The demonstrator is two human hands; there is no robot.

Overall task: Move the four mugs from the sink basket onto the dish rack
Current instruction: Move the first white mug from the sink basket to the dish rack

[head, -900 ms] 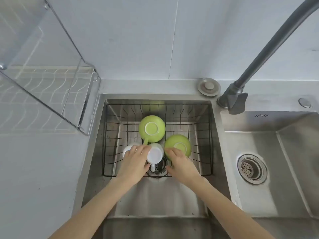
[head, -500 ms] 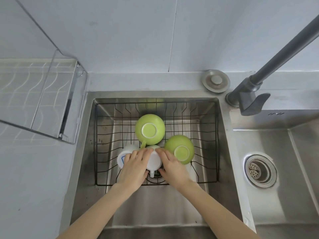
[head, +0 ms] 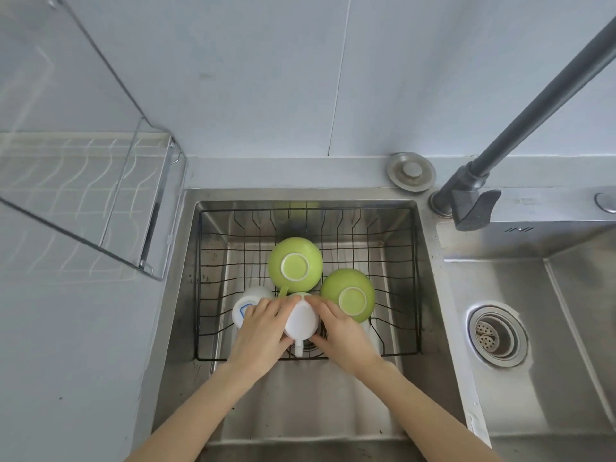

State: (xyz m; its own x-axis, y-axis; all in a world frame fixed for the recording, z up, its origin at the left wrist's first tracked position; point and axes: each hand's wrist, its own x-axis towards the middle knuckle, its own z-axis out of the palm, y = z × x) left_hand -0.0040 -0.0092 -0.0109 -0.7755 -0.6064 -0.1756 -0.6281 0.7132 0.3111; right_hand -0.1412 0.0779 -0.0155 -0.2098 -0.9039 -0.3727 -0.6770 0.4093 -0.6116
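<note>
Stainless steel forms the left sink basin (head: 300, 405), which holds a black wire sink basket (head: 415, 288) resting against its far half. Two bare forearms enter from the near edge and meet over the near rail of the basket. The left hand (head: 260, 331) and the right hand (head: 343, 331) are both curled around a white mug (head: 301, 320), fingers and thumbs pressed to its opposite sides. The mug is upside down, with its handle pointing toward the person between the two thumbs.

A second white mug with a blue mark (head: 245, 306) lies just left of the held mug, partly covered by the left hand. A green mug (head: 350, 295), inverted, stands just beside the right hand's fingers. Another inverted green mug (head: 295, 263) stands further back, near the basket centre, touching or nearly touching the first.

A wire dish rack (head: 76, 185) with a clear side panel stands on the counter to the left. Behind the basin lie a round metal drain cover (head: 411, 171) and the base of a dark grey faucet (head: 466, 198). The right basin shows a drain strainer (head: 496, 335).
</note>
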